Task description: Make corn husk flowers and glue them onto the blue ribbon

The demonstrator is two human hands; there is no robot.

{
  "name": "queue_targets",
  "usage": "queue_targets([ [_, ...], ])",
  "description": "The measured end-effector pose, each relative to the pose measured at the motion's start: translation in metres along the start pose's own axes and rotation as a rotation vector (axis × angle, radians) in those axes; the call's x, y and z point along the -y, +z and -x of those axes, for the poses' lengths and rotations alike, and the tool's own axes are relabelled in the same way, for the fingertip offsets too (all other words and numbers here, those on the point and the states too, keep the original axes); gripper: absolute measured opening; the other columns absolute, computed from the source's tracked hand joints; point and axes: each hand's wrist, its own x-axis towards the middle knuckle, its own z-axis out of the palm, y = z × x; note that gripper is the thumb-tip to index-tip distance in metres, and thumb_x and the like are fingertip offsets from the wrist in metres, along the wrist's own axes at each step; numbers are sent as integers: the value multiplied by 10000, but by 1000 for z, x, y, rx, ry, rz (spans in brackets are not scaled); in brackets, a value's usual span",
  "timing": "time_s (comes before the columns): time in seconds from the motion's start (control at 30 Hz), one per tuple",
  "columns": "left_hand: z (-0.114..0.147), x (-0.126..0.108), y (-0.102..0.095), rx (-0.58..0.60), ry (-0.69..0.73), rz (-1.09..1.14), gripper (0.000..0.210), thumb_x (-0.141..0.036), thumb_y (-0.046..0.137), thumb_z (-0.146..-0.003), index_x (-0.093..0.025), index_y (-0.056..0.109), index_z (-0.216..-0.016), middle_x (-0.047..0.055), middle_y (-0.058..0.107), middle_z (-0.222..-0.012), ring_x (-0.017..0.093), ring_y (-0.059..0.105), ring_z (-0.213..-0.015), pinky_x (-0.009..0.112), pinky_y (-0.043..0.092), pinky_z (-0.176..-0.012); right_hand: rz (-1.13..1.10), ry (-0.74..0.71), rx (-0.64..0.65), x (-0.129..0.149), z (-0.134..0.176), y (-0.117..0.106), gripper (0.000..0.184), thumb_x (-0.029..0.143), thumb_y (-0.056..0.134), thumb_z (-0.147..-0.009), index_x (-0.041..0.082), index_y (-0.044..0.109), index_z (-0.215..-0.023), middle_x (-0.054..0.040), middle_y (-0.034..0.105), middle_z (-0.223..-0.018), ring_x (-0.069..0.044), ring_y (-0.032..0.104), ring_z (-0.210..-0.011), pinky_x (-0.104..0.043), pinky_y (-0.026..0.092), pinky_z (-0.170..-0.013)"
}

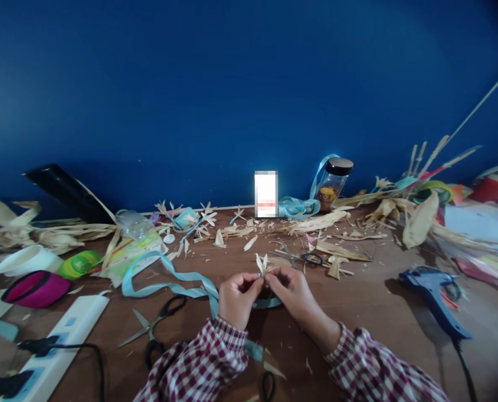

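My left hand [239,298] and my right hand [293,293] meet over the middle of the table. Between their pinched fingertips is a small flower of pale dried husk [262,263], its petals pointing up. A bit of light blue shows at its base by my left fingers. Light blue ribbon [190,277] loops on the table to the left and passes under my hands. Open scissors [151,326] lie left of my left wrist. Behind my right hand lies another pair of scissors [311,259], partly among scraps.
A blue glue gun [435,296] lies at the right with its cord. A white power strip [71,346] with plugs is at the left. Husk strips [324,220], finished flowers [207,213] and a lidded jar [335,184] line the blue wall. A magenta roll [37,289] sits left.
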Motion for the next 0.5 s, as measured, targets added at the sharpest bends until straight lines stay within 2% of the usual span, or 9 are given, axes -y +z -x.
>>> queue_targets([
  [0.23, 1, 0, -2, -54, 148, -154, 109, -263, 689, -650, -160, 710, -680, 62, 720, -686, 196, 655, -648, 280, 514, -630, 6, 57, -31, -3, 3, 4, 202, 335, 602, -778, 149, 672, -736, -42, 673, -695, -166, 582, -648, -270, 458, -613],
  [0.5, 2, 0, -2, -73, 212, -217, 112, -258, 668, -681, -178, 727, -734, 67, 736, -762, 217, 674, -715, 314, 521, -697, -10, -1, -18, 3, 8, 6, 160, 265, 588, -792, 153, 702, -810, -70, 716, -787, -200, 634, -739, -297, 486, -683],
])
